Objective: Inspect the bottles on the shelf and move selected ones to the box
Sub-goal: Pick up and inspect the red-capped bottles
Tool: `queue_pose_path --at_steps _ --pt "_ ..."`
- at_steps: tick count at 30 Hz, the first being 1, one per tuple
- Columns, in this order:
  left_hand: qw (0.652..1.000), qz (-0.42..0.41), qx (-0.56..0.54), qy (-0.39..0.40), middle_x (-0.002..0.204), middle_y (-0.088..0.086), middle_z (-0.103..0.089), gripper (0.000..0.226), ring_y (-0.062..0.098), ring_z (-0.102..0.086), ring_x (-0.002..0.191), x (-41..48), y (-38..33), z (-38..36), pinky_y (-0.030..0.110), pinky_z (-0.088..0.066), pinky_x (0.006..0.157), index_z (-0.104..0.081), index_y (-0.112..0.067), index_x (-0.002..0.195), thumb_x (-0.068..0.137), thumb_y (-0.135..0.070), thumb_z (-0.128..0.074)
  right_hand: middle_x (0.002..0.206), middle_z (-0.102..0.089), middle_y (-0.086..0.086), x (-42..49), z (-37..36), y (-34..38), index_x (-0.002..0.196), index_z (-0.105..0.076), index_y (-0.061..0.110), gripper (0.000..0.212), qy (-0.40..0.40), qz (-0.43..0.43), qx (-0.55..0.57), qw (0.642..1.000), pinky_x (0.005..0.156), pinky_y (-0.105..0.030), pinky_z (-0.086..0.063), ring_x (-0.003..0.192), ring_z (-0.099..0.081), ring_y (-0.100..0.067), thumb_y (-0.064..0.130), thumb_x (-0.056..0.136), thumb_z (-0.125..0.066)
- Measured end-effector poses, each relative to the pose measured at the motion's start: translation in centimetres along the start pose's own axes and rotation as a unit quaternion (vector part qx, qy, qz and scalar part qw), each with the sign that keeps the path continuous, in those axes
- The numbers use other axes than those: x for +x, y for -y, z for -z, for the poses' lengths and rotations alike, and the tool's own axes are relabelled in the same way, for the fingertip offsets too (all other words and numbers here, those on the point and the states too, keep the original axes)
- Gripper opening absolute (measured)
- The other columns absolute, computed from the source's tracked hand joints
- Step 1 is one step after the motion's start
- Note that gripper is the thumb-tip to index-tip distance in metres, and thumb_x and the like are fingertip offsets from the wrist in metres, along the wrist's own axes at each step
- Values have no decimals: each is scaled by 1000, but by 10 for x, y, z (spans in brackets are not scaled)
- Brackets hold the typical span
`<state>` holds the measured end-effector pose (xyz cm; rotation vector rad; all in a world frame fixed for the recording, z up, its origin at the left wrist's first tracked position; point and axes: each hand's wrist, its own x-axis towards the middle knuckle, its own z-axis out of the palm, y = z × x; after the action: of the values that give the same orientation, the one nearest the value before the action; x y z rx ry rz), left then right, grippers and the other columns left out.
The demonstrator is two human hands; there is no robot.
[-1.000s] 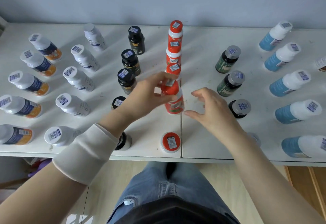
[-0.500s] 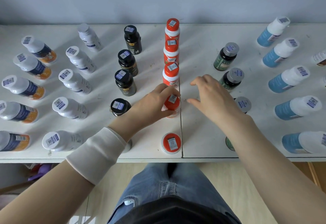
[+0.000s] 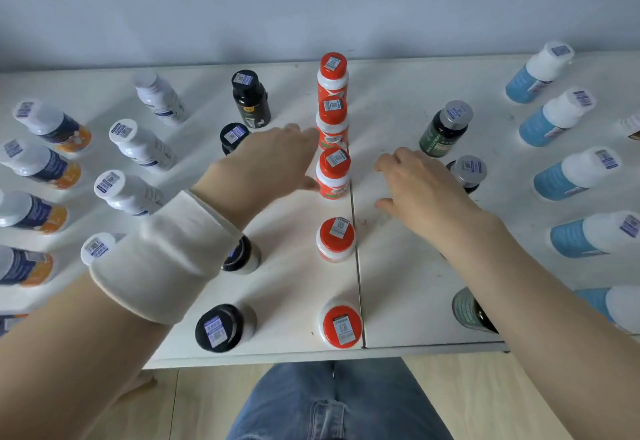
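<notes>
Where the 2 white panels of the shelf (image 3: 398,301) meet, 5 red-capped bottles (image 3: 334,169) stand upright in a single file running away from the person, just left of the seam (image 3: 358,277). Each has a white body, a red and orange label low down and a small printed code sticker on its flat round cap. The left hand (image 3: 263,166) reaches in from the left. Its grip is wide open, with the fingers stretched out beside the 2nd bottle from the wall and the thumb against the side of the 3rd, curled round neither. The right hand (image 3: 422,194) hovers just right of the seam, its grip slack, the fingers lightly bent and holding nothing.

Black bottles (image 3: 249,97) form a file to the left, then white bottles (image 3: 138,143) and orange-labelled bottles (image 3: 52,124). To the right stand dark green bottles (image 3: 445,128) with grey caps, then pale blue bottles (image 3: 550,117) with white caps. The shelf is smooth, matt and faintly scuffed, set against a plain grey-blue wall (image 3: 311,0). A soft white cuff (image 3: 166,259) wraps the left forearm. Below the shelf edge are blue jeans (image 3: 329,405) and a pale wood floor (image 3: 478,401).
</notes>
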<state>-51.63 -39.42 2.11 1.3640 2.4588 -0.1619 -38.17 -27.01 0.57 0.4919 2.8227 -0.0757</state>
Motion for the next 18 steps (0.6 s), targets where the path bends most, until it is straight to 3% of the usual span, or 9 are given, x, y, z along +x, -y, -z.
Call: queue_pose_path --at_steps 9,13,16,18 --pt "1000 -9 5 -12 117 12 -52 64 29 -57 99 25 -19 -9 41 -51 80 -35 -14 131 82 -41 -65 123 -48 -14 27 -2 -12 128 -41 9 48 4 35 10 999 86 -38 -41 112 -48 -32 31 88 -58" --pt "995 18 -92 -33 123 8 -52 58 27 -56 107 29 -21 -15 34 -48 84 -40 -17 132 83 -34 -66 128 -50 -13 35 -10 -18 129 -45 10 42 22 20 142 989 89 -38 -41 115 -50 -31 29 92 -52" --pt "948 53 -298 -102 111 -1 -58 40 16 -59 97 16 -5 -11 18 -44 77 -54 -18 115 80 -30 -69 127 -53 -8 37 -12 -22 131 -44 13 45 15 -37 359 932 94 -33 -41 113 -54 -24 37 93 -46" --pt "866 70 -481 -117 105 -6 -61 30 9 -64 90 1 3 -8 15 -48 75 -56 -24 104 79 -24 -72 123 -56 -7 34 -9 -21 126 -44 18 42 54 -58 523 849 87 -35 -50 101 -62 -22 43 93 -40"
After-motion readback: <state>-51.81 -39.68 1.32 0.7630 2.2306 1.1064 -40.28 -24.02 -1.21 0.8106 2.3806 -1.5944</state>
